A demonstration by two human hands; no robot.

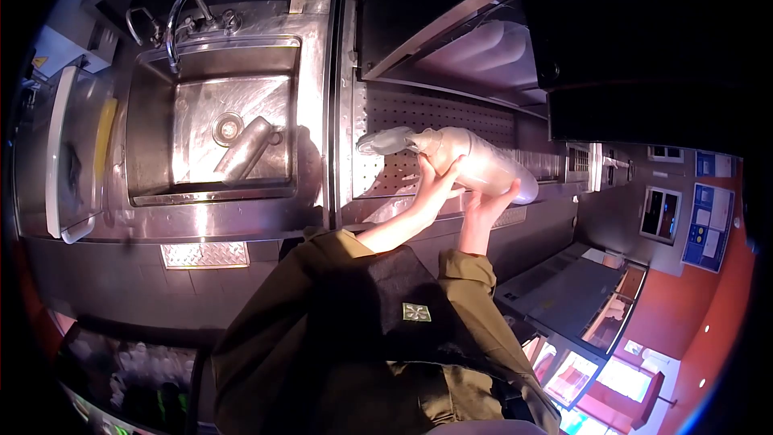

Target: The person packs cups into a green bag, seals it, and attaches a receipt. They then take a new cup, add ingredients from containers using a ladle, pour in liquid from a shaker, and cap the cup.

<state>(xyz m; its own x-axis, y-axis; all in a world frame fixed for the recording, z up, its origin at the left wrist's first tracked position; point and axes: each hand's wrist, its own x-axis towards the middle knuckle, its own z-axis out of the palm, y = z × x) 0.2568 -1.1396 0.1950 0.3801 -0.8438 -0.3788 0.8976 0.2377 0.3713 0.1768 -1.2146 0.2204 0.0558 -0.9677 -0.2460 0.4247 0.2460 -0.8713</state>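
Both my hands are wrapped round a long, translucent sleeve that looks like stacked plastic cups point(483, 163), held over the perforated metal surface point(459, 110). My left hand point(437, 184) grips it near its loose, crumpled plastic end, which points left. Farther along, my right hand point(489, 203) closes on the rounded right end from the near side. The sleeve hides some of my fingers.
To the left is a steel sink point(294, 113) with a metal cylinder point(245, 149) lying inside and a curved faucet point(179, 24) behind. A slanted shiny panel point(475, 60) rises beyond the perforated surface. Shelved bottles point(133, 370) stand at lower left.
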